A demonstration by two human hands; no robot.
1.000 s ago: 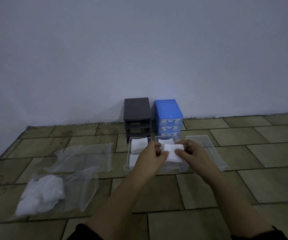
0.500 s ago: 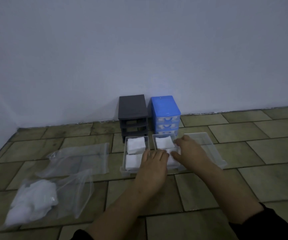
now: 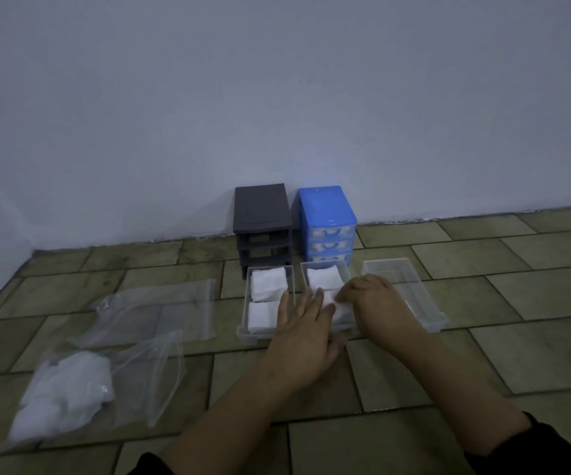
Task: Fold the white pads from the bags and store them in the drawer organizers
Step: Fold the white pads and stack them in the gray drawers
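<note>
Three clear drawers lie on the tiled floor in front of a dark grey organizer [image 3: 262,217] and a blue organizer [image 3: 326,219]. The left drawer [image 3: 247,332] holds two folded white pads [image 3: 267,284]. The middle drawer [image 3: 345,267] has one folded pad [image 3: 323,277] at the back and a second pad [image 3: 340,308] at the front. My left hand [image 3: 302,332] lies flat with straight fingers on that front pad. My right hand [image 3: 376,301] presses on the pad's right side, its fingers bent down onto it. The right drawer [image 3: 410,286] looks empty.
A clear plastic bag [image 3: 68,392] with several loose white pads lies at the front left. An empty clear bag [image 3: 164,308] lies behind it. A white wall stands behind the organizers.
The pad I held in both hands above the drawers now sits in the front of the middle drawer. Both hands have come down onto it.
</note>
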